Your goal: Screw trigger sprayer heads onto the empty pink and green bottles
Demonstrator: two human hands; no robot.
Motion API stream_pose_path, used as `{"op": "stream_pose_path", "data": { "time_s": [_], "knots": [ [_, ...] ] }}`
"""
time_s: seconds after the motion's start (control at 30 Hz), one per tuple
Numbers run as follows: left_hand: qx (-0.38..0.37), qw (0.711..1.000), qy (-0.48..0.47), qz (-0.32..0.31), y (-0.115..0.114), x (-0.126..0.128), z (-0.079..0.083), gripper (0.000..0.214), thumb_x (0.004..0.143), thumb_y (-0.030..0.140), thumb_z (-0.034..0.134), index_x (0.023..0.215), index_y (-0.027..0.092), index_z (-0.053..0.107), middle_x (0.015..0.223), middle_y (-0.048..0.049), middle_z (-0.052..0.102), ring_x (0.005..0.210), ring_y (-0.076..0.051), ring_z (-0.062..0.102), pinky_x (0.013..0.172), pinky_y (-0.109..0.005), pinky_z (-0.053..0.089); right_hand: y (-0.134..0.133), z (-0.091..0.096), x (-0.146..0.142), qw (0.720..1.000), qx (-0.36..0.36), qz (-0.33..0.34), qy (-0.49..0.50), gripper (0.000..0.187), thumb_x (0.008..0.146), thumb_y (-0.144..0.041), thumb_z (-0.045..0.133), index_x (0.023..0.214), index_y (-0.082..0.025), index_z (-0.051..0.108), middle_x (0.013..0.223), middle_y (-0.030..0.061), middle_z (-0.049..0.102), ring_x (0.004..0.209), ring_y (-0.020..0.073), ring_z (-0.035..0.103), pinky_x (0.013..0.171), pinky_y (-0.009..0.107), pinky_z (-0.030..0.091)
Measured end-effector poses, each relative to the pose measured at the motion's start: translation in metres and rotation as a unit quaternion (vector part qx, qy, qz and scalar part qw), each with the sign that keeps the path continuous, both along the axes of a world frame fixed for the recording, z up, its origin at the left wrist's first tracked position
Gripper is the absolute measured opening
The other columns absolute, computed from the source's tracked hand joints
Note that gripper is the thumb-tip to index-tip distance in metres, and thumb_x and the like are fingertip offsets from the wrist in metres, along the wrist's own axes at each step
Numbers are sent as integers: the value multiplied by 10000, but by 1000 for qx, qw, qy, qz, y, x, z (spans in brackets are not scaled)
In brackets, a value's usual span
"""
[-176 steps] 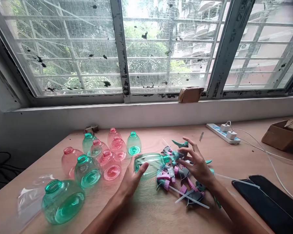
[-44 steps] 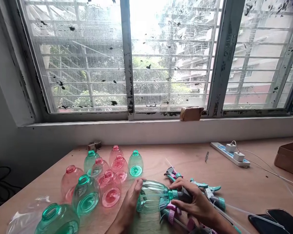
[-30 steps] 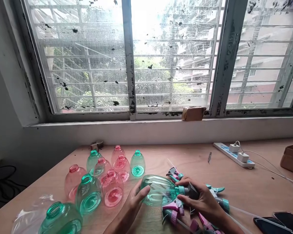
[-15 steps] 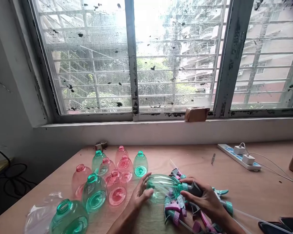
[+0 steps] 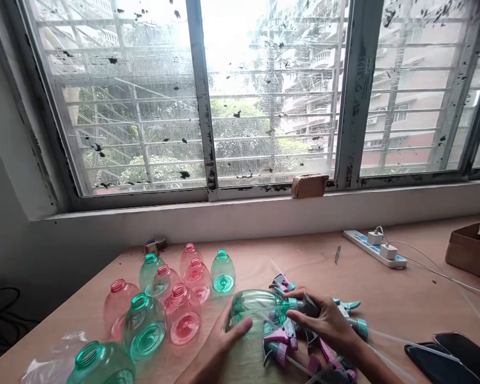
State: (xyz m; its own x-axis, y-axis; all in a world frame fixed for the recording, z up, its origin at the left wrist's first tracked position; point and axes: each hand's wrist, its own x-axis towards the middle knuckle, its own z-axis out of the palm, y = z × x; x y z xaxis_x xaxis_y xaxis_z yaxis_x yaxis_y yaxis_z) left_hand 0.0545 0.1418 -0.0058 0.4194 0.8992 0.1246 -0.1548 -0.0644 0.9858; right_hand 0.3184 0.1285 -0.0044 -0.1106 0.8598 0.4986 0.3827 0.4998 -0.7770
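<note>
A clear green plastic bottle point(image 5: 252, 303) lies sideways in my left hand point(image 5: 222, 338), its neck pointing right. My left fingers wrap round its base end, with the thumb along the near side. My right hand point(image 5: 326, 322) is closed round a dark grey trigger spray head point(image 5: 309, 306) with a green collar point(image 5: 293, 304), which sits at the bottle's mouth. Whether the threads are engaged, I cannot tell. Below and around my right hand lies a heap of pink, green and grey spray heads point(image 5: 278, 336), partly hidden by the hand and forearm.
Several upright bottles, pink point(image 5: 184, 317) and green point(image 5: 144, 325), stand left of my hands. Clear plastic film point(image 5: 50, 362) lies at the left edge. Toward the right are tweezers point(image 5: 337, 254), a power strip point(image 5: 372, 250) with cables, a cardboard box point(image 5: 470, 252) and a dark case point(image 5: 436, 354).
The view has turned rightward, so everything sits further left and more of the cardboard box shows. Both hands keep hold of the bottle and spray head; my left thumb lies slightly differently.
</note>
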Motion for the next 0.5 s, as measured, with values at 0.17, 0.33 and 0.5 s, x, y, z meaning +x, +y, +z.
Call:
{"op": "stream_pose_path", "data": {
  "time_s": [0.17, 0.33, 0.5],
  "knots": [
    [12, 999, 15, -32, 5, -2, -10, 1085, 691, 362, 909, 1538, 331, 232, 1477, -153, 503, 1206, -326, 627, 1062, -489, 456, 5, -10, 3, 996, -79, 12, 34, 381, 852, -531, 704, 985, -177, 754, 674, -7, 658, 614, 177, 603, 563, 259, 448],
    [-26, 998, -32, 54, 6, 3, -9, 860, 714, 587, 827, 1390, 288, 388, 1494, -135, 459, 1273, -316, 568, 1007, -411, 487, 5, -13, 3, 994, -102, 12, 46, 443, 854, -591, 670, 960, -164, 721, 614, -30, 608, 563, 161, 560, 542, 258, 417],
    [-119, 990, -30, 66, 6, 1, -7, 707, 869, 794, 441, 1272, 217, 512, 1158, -108, 676, 1039, -277, 681, 850, -377, 532, -2, -5, -1, 998, -30, -18, -51, 330, 867, -497, 681, 982, -195, 747, 721, -11, 663, 641, 169, 579, 607, 267, 448]
  ]
}}
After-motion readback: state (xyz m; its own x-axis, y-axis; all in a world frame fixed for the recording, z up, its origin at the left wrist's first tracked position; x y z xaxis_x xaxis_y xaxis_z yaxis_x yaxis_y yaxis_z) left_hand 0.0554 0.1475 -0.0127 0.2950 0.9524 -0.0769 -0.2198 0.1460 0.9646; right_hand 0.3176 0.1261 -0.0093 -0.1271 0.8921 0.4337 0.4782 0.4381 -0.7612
